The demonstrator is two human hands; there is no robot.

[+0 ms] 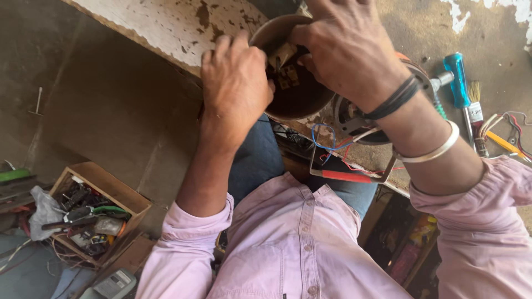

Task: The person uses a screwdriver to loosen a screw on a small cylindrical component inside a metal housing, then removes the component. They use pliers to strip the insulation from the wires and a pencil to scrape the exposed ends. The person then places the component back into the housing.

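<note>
A round brown metal housing (302,97), open towards me, rests at the edge of a worn, stained workbench (166,22). My left hand (235,83) grips its left rim. My right hand (346,47) reaches over the top, fingers on a small tan part (284,55) inside the housing. A small terminal block (289,77) shows inside. Behind my right wrist lies a round motor part (354,119) with blue, red and white wires (330,144) trailing from it.
A blue-handled screwdriver (457,83), a small brush (476,111) and loose wires (507,130) lie on the bench at right. A red-handled tool (346,176) sits near my lap. On the floor at left stands a cardboard box (113,191) of tools and wires.
</note>
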